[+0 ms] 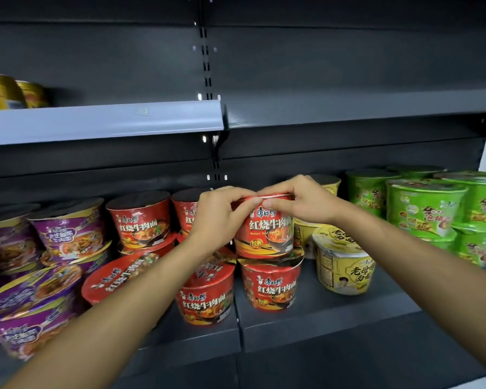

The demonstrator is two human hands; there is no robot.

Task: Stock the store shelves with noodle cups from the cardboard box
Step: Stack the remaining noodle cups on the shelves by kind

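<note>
I have my left hand (222,216) and right hand (302,200) pinching the rim of the red beef noodle cup (270,234), stacked atop a second red cup (274,287) on the shelf (334,318). I reckon they're steadying it, label forward.

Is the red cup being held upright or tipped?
Upright: the held cup sits level on a lower cup; left hand and right hand grip its rim.

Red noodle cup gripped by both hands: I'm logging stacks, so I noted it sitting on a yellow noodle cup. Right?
No. The head view shows the red noodle cup, gripped by the left hand and right hand, sitting on a second red noodle cup; the yellow noodle cups stand to its right.
</note>
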